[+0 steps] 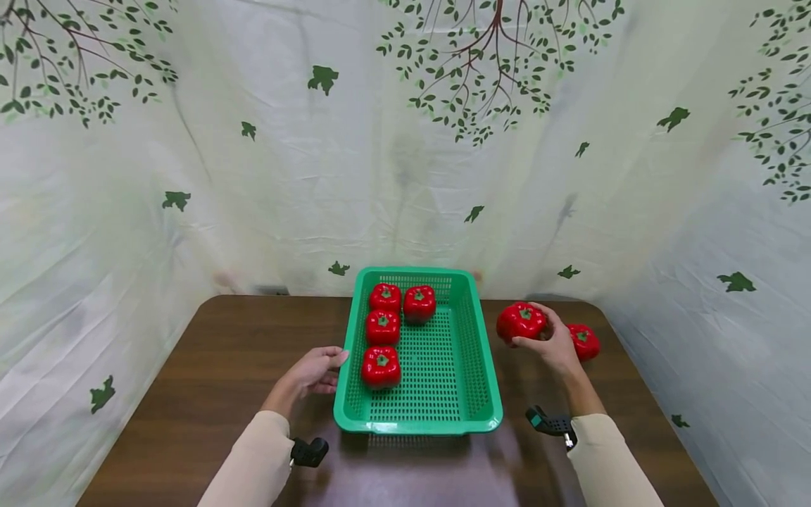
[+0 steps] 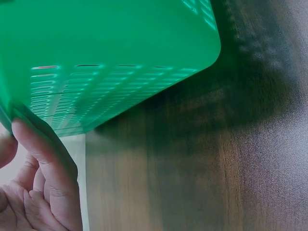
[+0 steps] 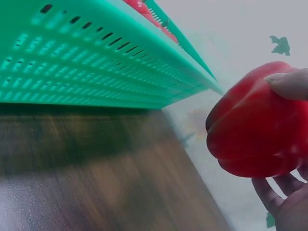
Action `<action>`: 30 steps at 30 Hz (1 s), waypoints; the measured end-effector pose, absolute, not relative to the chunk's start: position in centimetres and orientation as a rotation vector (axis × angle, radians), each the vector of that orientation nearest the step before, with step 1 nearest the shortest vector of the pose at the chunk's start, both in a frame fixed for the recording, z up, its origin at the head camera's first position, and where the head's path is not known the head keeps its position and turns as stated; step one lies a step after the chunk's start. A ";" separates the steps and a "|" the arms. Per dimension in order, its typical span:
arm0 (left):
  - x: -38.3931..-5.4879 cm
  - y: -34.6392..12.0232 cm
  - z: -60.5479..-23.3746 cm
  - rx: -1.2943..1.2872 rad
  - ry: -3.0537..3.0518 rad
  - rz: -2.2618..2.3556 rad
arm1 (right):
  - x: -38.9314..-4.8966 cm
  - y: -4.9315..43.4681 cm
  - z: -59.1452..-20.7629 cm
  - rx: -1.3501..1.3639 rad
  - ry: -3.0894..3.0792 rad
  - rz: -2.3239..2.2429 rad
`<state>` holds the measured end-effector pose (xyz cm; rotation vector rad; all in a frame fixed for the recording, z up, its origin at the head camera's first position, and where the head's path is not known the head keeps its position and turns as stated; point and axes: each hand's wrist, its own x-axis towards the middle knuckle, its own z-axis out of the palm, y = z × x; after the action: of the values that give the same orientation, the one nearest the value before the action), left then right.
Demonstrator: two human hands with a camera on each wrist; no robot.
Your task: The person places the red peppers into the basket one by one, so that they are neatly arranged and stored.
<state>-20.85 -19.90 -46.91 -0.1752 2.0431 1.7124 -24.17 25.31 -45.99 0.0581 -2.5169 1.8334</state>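
My right hand (image 1: 555, 345) grips a red bell pepper (image 1: 521, 322) to the right of the green plastic basket (image 1: 480, 352). In the right wrist view the thumb presses on one side of this pepper (image 3: 255, 130), with fingers beneath it. My left hand (image 1: 317, 372) pinches the basket's left rim between thumb and forefinger, as the left wrist view shows at the basket wall (image 2: 120, 33). Several red bell peppers sit in the basket: a column along its left side, ending in the nearest pepper (image 1: 381, 367), and one beside the column's far end (image 1: 419, 304).
Another red bell pepper (image 1: 583, 342) lies on the brown table (image 1: 253, 338) at the right, partly behind my right hand. A pale cloth (image 1: 405, 176) printed with leaves hangs around the table's back and sides. Each wrist wears a black device (image 1: 309, 452).
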 end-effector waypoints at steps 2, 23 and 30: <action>-20.9 -19.8 -46.9 -0.168 2.042 1.711 | -23.9 25.3 -45.8 0.062 -2.497 1.849; -20.7 -19.8 -46.9 -0.178 2.029 1.721 | -22.8 24.4 -43.6 0.276 -2.354 1.972; -20.8 -19.8 -46.9 -0.170 2.043 1.720 | -23.1 23.7 -43.0 0.345 -2.377 1.987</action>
<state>-20.83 -19.84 -46.94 -0.1696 2.0430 1.7200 -23.09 23.66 -42.97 0.3449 -2.3767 1.9869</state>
